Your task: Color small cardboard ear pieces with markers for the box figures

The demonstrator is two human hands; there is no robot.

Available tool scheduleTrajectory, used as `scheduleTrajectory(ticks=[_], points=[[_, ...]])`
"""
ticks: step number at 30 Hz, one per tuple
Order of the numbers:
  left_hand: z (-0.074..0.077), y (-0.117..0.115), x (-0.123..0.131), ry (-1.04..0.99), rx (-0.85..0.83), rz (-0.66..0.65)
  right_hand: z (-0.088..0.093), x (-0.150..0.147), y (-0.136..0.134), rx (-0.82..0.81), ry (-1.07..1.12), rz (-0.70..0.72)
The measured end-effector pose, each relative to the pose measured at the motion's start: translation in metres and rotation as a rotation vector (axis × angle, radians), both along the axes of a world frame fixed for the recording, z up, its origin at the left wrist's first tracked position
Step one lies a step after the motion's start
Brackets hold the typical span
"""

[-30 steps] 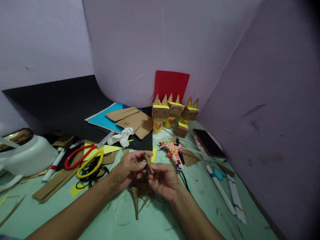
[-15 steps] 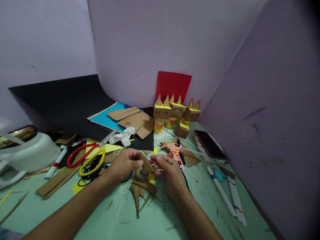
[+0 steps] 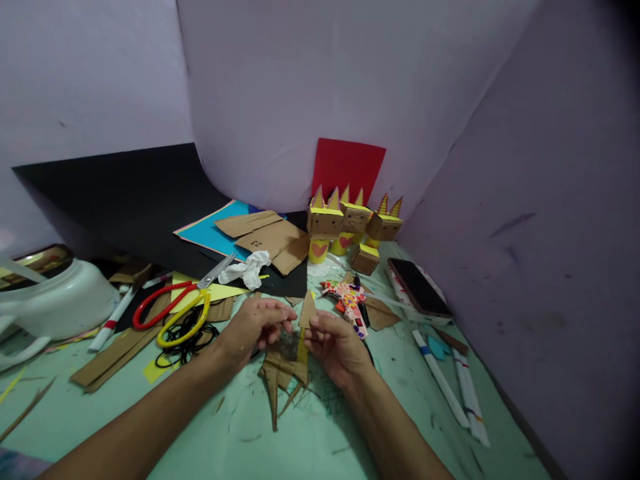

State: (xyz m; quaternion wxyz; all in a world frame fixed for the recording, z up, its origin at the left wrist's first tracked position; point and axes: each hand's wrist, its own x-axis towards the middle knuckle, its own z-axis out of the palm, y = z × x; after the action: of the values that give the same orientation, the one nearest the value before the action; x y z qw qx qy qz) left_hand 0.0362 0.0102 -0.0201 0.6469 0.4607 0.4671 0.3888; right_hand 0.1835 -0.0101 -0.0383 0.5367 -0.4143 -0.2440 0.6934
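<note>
Upright between thumb and fingers of my right hand (image 3: pixel 337 343) is a small pointed cardboard piece (image 3: pixel 307 312). My left hand (image 3: pixel 260 327) hovers just left of it, fingers loosely curled and slightly apart, with nothing visible in them. Torn cardboard scraps (image 3: pixel 275 373) lie on the table below both hands. A yellow paper strip (image 3: pixel 303 347) runs behind the held piece. Just beyond my right hand lies a glue gun with a floral pattern (image 3: pixel 350 300).
Scissors (image 3: pixel 200 287) with red and yellow handles rest left, by black cord (image 3: pixel 187 343). Cardboard figures with pointed horns (image 3: pixel 326 223) stand at the back. A phone (image 3: pixel 419 287) and white markers (image 3: pixel 440 380) lie right. A white pot-like container (image 3: pixel 75 300) stands far left.
The cardboard piece has passed from my left hand to my right and now points upward. My left fingers have come away from it.
</note>
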Motion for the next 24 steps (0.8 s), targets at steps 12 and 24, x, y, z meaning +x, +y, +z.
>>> scheduleTrajectory(ticks=[12, 24], points=[[-0.006, 0.004, 0.001, 0.16, 0.051, -0.054, -0.006, -0.007, -0.003, 0.085, -0.184, -0.03], [-0.007, 0.003, 0.002, 0.475, 0.333, 0.017, -0.015, -0.01, 0.003, 0.286, -0.645, -0.223]])
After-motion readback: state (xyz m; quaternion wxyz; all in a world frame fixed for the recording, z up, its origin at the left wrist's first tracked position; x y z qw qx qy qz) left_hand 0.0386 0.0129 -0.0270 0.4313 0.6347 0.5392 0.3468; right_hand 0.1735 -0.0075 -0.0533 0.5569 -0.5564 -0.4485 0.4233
